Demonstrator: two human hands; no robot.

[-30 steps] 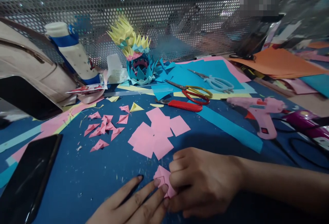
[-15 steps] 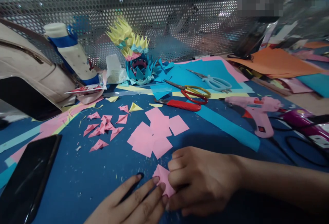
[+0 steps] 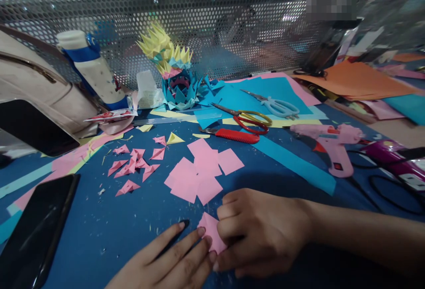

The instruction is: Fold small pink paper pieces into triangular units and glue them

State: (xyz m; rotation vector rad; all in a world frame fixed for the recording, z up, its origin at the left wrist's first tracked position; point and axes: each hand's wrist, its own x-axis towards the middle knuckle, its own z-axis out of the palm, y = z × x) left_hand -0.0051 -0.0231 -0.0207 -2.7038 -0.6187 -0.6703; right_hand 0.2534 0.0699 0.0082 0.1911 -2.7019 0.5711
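Observation:
A small folded piece of pink paper (image 3: 211,232) lies on the blue table between my hands at the bottom centre. My left hand (image 3: 175,258) is stretched out, its fingertips resting on the paper's left side. Curled fingers of my right hand (image 3: 262,231) close on its right edge, hiding that part. Just beyond lie several overlapping pink paper squares (image 3: 207,158). To their left is a loose group of small folded pink paper triangles (image 3: 133,165), with one yellow folded triangle (image 3: 174,138) behind.
Red-handled cutter (image 3: 237,136), red-and-gold scissors (image 3: 252,122) and light-blue scissors (image 3: 280,106) lie beyond the squares. A pink glue gun (image 3: 335,143) with its cord is at right. Phone (image 3: 40,231), bottle (image 3: 96,72) and bag (image 3: 36,72) stand left. A folded-paper model (image 3: 175,76) stands at back.
My left hand has shifted very slightly, its index finger lying a little higher. The right hand and the pink paper look nearly unmoved.

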